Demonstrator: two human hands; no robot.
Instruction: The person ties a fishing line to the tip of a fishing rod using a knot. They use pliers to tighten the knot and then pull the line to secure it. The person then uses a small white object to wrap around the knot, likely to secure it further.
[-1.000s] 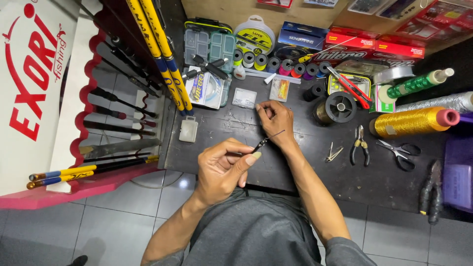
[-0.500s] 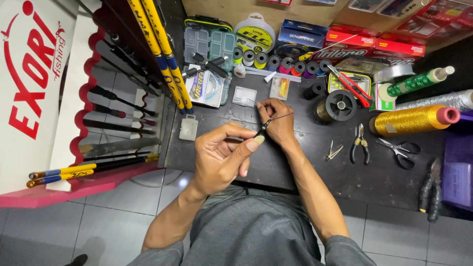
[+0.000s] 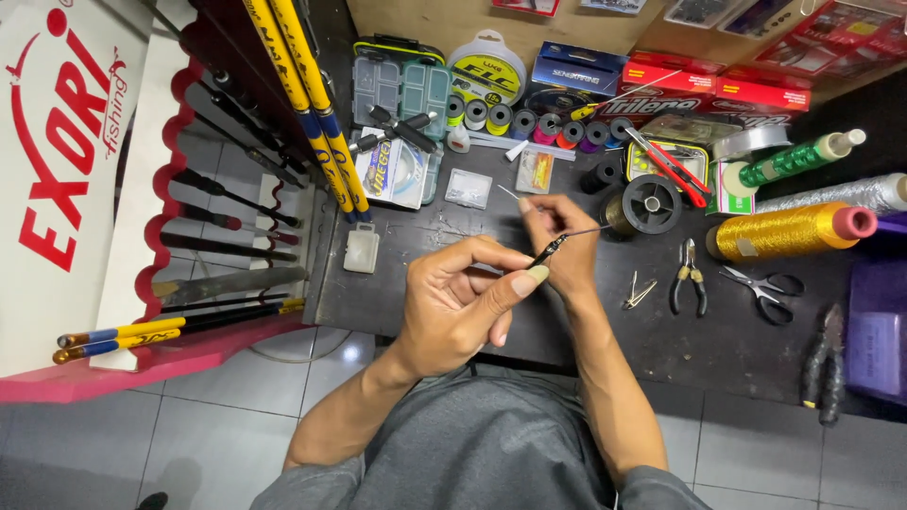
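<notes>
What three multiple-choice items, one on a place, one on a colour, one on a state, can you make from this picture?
1. Where do the scissors lie?
A. right of the small pliers
B. on the floor
C. inside the tackle box

2. What colour is the biggest thread spool on the table?
A. blue
B. gold
C. white

3. How is the thin dark rod tip held?
A. lying loose
B. one hand only
C. between both hands

Answers: 1 A, they lie just right of the pliers; 2 B, its thread is gold; 3 C, the left hand and the right hand both pinch it.
</notes>
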